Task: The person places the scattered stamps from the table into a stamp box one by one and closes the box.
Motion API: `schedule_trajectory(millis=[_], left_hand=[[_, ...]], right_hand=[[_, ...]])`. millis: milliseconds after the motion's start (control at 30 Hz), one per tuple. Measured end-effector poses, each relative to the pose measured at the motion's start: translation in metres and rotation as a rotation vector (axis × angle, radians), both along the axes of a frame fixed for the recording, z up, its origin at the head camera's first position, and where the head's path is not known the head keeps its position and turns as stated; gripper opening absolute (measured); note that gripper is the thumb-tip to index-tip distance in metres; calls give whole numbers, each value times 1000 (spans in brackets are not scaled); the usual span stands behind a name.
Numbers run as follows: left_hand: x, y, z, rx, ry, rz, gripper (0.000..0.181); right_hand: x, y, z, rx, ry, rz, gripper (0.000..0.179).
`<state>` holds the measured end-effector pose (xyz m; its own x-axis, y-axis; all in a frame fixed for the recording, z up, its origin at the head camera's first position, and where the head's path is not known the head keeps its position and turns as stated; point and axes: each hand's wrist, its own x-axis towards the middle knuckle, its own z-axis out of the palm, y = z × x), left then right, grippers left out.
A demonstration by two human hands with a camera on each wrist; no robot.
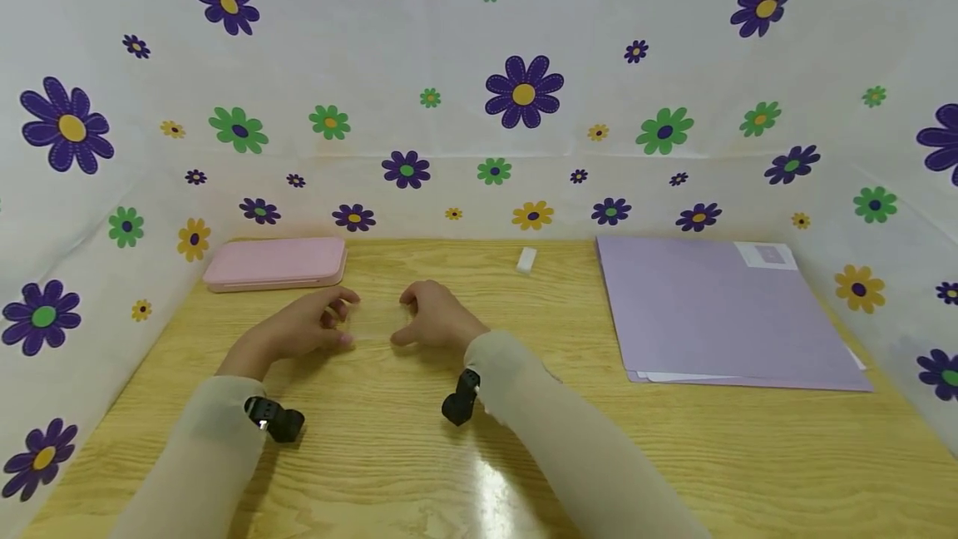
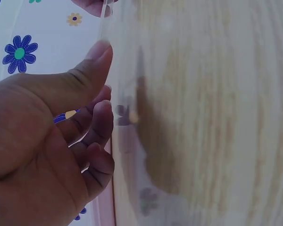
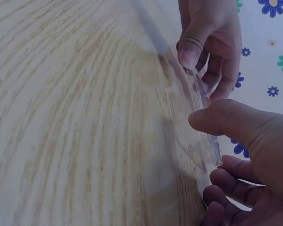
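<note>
A thin, see-through rectangular plastic piece (image 1: 379, 324) lies level between the two hands, low over the table; its exact kind is hard to tell. My left hand (image 1: 299, 327) holds its left end between thumb and curved fingers. At the other end, my right hand (image 1: 441, 318) pinches it, thumb on the near side and fingers on the far side. The right wrist view shows the clear piece (image 3: 213, 147) edge-on, with a raised rim and both thumbs on it. In the left wrist view the left thumb (image 2: 100, 52) touches its edge.
Behind the left hand lies a pink pencil case (image 1: 277, 263). A small white eraser-like block (image 1: 527, 260) sits near the back edge. On the right is a purple folder (image 1: 718, 314) with white paper showing beneath. Flower-patterned cloth (image 1: 449, 48) encloses the wooden table (image 1: 359, 464).
</note>
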<state>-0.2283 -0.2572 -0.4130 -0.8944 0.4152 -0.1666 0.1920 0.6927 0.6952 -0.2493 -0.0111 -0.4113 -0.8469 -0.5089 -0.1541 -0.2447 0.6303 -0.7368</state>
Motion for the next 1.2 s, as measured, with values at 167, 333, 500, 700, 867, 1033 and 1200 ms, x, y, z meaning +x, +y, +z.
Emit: schedule_trajectory(millis=[167,333,500,700,867,1033,1200], left_hand=[[3,2,6,1,-7,9,53],[9,3,10,13,1,24,53],[16,4,13,38,14,7,54],[25,9,15,63,15,21,57],[33,15,17,80,16,32,57],[41,23,22,85,43,7,56],[49,29,29,91,80,-25,54]], right_hand=[[5,1,4,2,-1,-7,58],[12,4,9,-5,9,-16,60],[19,9,13,-29,31,1,63],[26,20,14,-68,48,28,64],[31,27,15,-97,55,25,63],[40,39,17,-131,70,27,62],[50,51,21,-176,64,31,59]])
